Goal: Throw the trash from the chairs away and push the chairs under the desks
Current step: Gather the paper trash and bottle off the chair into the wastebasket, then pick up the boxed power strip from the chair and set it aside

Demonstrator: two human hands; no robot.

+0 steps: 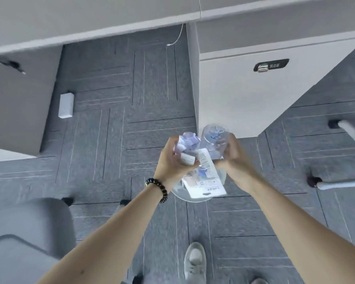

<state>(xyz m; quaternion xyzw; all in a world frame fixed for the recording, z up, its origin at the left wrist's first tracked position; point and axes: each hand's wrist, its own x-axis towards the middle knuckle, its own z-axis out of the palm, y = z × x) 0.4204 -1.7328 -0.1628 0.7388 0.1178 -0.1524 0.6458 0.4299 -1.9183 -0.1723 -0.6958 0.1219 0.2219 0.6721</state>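
Observation:
My left hand, with a dark bead bracelet on the wrist, is closed around crumpled pale purple and white paper. My right hand grips a clear plastic bottle. A long white receipt hangs between the two hands, over a clear round plastic piece. A grey chair stands at the lower left, away from the white desks that run along the top.
A white drawer cabinet with a black lock stands under the desk at right. A white box lies on the grey carpet. Chair legs with castors reach in from the right. My shoe is at the bottom.

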